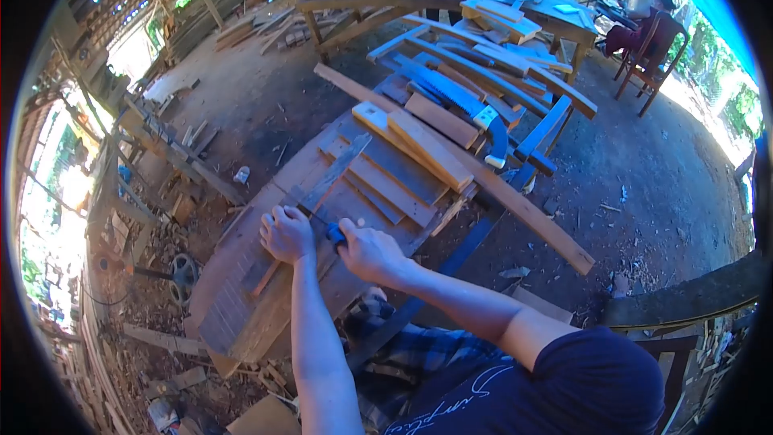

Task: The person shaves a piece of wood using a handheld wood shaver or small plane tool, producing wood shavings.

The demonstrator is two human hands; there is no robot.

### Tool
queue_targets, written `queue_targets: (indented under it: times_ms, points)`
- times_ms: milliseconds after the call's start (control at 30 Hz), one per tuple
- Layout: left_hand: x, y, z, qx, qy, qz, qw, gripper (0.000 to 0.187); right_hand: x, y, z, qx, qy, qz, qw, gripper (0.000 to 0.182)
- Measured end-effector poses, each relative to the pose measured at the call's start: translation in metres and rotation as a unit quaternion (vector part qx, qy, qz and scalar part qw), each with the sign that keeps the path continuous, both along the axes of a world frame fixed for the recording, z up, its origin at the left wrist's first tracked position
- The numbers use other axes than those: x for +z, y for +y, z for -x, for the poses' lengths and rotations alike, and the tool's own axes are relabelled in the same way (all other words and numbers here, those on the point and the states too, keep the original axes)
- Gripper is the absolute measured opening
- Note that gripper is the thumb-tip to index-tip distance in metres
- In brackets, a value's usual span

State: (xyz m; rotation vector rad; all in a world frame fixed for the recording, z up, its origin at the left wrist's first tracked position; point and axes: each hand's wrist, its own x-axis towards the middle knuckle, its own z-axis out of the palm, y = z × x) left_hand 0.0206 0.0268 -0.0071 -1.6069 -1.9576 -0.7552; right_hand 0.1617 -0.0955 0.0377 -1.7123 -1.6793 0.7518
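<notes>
My right hand [369, 253] is closed round the blue handle of a thin-bladed tool [334, 232]. Its narrow dark blade points up and left past my left hand; whether it is a saw or a knife I cannot make out. With fingers bent, my left hand [287, 234] presses on a narrow wooden strip [332, 177] that slants across the workbench [233, 290]. The strip's lower end comes out below my wrist. Beside it lie several flat boards [390, 181]. My left palm hides the spot where the strip meets the bench.
Right of the boards, a hand saw [455, 93] with a blue grip lies on stacked timber. One long plank [527, 217] juts past the bench's right side. Behind stands a table [362, 0] with wood pieces. A person [656, 24] sits on a chair at far right.
</notes>
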Motion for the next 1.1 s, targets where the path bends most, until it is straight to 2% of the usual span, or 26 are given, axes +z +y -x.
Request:
queue_targets:
  times_ms: [133,233,400,633,733,833,900,1000,1100]
  points:
    - [0.002,0.0,-0.001,-0.001,-0.005,0.017,1.0,0.02,-0.003,0.038,0.016,0.004,0.017,-0.037,0.999,0.025]
    - [0.007,-0.005,-0.005,0.014,-0.005,0.023,1.0,0.021,-0.011,0.023,0.01,0.01,0.017,-0.057,0.998,0.024]
    - [0.001,0.0,-0.002,0.002,0.003,0.012,1.0,0.021,-0.004,-0.008,0.001,0.001,0.021,-0.003,1.0,0.025]
    - [0.001,-0.001,-0.003,0.011,0.005,0.015,1.0,0.022,-0.008,0.03,0.015,0.006,0.016,-0.058,0.998,0.026]
    - [0.001,-0.002,-0.002,-0.003,0.004,0.004,1.0,0.021,0.001,0.0,0.001,0.003,-0.01,-0.033,0.999,0.026]
    - [0.0,-0.002,-0.001,0.0,0.01,0.013,1.0,0.021,0.003,-0.001,-0.001,0.0,0.015,0.011,1.0,0.026]
    - [0.001,-0.002,-0.003,0.0,0.006,0.02,1.0,0.021,-0.001,0.027,0.01,0.017,0.007,-0.031,0.999,0.027]
    - [0.004,-0.002,-0.002,0.01,0.003,0.021,1.0,0.021,-0.003,0.038,0.014,0.017,0.019,-0.032,0.999,0.026]
    - [0.003,-0.001,-0.002,0.007,0.0,0.018,1.0,0.021,-0.006,0.007,0.003,-0.007,-0.022,-0.061,0.998,0.025]
